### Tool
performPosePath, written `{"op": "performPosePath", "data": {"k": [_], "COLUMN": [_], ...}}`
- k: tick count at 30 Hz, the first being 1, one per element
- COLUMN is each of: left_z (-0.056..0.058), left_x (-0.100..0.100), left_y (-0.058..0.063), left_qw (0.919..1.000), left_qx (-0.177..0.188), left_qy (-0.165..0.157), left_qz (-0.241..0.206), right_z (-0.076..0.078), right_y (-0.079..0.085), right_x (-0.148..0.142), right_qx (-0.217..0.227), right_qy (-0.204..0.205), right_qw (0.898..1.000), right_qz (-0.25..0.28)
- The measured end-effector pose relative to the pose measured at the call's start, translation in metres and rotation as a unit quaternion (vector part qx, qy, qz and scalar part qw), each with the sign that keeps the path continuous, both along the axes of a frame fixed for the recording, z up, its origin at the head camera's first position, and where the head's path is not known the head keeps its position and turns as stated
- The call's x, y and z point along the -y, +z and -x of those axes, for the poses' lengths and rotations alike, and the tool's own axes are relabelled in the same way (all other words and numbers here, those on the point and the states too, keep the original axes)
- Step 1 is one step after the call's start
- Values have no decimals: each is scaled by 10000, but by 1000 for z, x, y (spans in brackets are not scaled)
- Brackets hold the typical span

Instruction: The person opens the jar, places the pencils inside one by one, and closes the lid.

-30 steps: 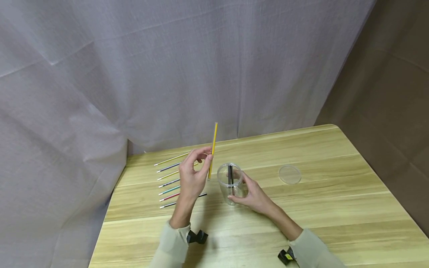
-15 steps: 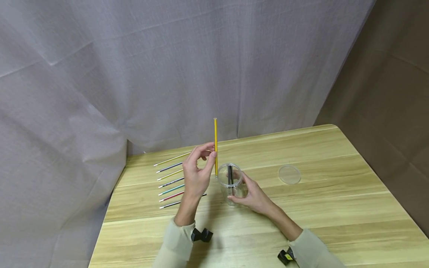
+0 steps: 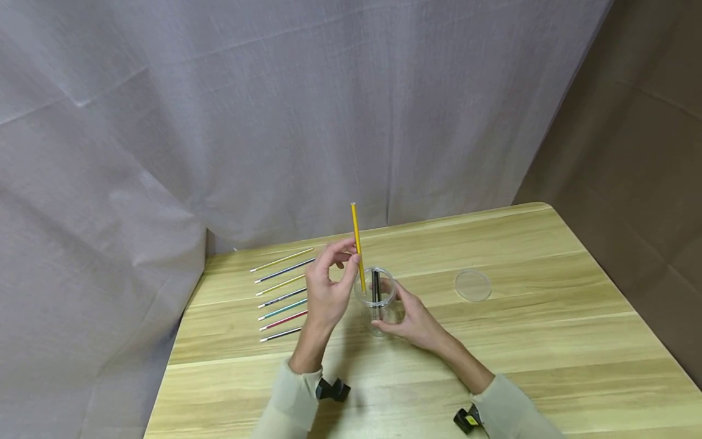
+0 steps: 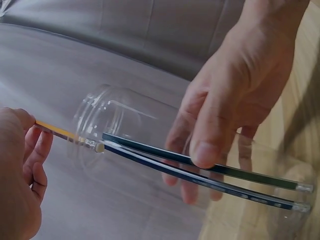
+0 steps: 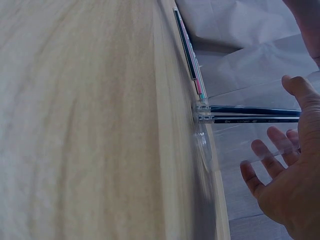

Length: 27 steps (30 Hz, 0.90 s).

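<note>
My left hand point(image 3: 329, 292) pinches a yellow pencil point(image 3: 355, 225) between thumb and fingers. The pencil leans slightly, and its white eraser end point(image 4: 99, 147) points down within the mouth of a clear plastic jar point(image 4: 95, 115). Around the jar's side curls my right hand point(image 3: 417, 323), thumb in front and fingers behind. Two dark pencils point(image 4: 240, 192) stand inside the jar, their lower ends at its bottom. In the right wrist view, the right hand point(image 5: 300, 175) shows its fingers through the clear wall, and the jar's base is close to the tabletop.
Several pencils point(image 3: 282, 265) lie in a spaced row left of the left hand, which covers some of their ends. A clear round lid point(image 3: 473, 285) lies flat to the right on the wooden table point(image 3: 548, 341). Grey curtain point(image 3: 329, 110) hangs behind the table.
My left hand has moved right with the yellow pencil, bringing its lower end from beside the jar into the mouth; the pencil's lean has switched sides. The right hand and jar stay put.
</note>
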<state>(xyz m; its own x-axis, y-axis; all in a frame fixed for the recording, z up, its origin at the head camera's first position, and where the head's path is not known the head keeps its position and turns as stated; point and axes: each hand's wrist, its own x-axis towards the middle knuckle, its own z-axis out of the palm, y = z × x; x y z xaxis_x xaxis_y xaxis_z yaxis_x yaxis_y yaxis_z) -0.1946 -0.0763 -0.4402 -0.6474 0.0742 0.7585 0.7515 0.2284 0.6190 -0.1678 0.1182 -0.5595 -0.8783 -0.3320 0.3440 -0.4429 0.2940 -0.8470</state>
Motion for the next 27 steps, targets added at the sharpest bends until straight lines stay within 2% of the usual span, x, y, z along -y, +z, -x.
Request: {"op": "performPosePath", "data": {"k": [9, 16, 27], "left_z": [-4, -4, -4], "left_x": [-1, 0, 2], "left_y": [-10, -14, -18], "left_qw": [9998, 9990, 9980], "left_qx": [144, 343, 559], "left_qy": [-136, -209, -36], "left_qz": [-16, 180, 298], "right_z": [0, 0, -1], "right_y": [-1, -1, 2], "right_x": [0, -1, -1], "right_qx": [26, 56, 137], "right_qy": [25, 48, 97], "right_qw": [10000, 9999, 9997], "right_qz": [55, 119, 197]}}
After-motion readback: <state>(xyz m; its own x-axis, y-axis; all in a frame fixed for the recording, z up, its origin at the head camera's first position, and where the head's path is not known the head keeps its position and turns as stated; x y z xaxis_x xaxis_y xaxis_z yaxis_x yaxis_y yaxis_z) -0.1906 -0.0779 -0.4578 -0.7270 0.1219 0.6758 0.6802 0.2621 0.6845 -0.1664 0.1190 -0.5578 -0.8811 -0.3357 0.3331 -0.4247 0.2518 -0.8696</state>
